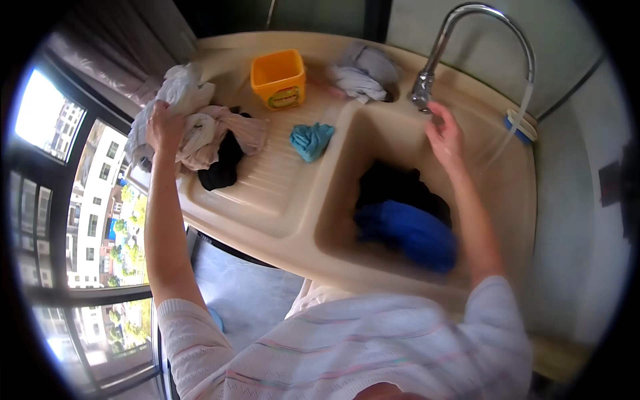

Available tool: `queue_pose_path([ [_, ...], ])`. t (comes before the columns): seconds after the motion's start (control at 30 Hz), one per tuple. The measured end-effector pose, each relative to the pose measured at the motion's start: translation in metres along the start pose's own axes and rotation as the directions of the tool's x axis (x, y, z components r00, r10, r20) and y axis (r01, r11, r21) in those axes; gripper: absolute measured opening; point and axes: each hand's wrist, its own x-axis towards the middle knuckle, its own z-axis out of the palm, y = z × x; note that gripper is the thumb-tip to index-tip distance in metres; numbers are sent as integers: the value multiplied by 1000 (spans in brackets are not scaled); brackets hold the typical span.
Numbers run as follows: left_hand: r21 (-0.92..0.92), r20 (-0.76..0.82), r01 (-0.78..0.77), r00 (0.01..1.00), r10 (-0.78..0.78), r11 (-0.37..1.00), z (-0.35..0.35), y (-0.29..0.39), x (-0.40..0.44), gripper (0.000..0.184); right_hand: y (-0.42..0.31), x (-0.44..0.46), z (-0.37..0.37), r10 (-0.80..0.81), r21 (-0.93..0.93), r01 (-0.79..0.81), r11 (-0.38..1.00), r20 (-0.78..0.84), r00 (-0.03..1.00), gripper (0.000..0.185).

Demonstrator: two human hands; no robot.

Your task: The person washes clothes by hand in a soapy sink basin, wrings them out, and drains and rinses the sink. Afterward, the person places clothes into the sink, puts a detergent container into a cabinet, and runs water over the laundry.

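Note:
My left hand [163,127] is closed on a pile of pale clothes [197,137] at the left end of the counter, with a black cloth [223,163] beside it. Near the base of the chrome faucet [423,90], my right hand [447,137] is raised with its fingers apart and nothing visible in it. Below, the sink basin [343,160] holds black cloth [393,180] and a blurred blue cloth [410,233]. A small teal cloth [311,141] lies crumpled on the ribbed drainboard [273,180].
An orange square tub [279,80] stands at the back of the counter. Grey and white cloths [363,72] lie right of it. A blue and white brush [521,127] rests on the right rim. Windows [100,200] and a curtain [113,47] are at the left.

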Motion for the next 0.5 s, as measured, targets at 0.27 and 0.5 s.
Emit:
queue_pose_path([
  [0.27,-932,-112,-145,987,116,331,-107,48,-23,40,22,-76,-35,493,222,-636,739,464,736,41],
  [0.5,-938,115,246,886,450,-245,-132,189,-165,36,-79,-81,-23,-75,789,-361,498,453,888,69],
])
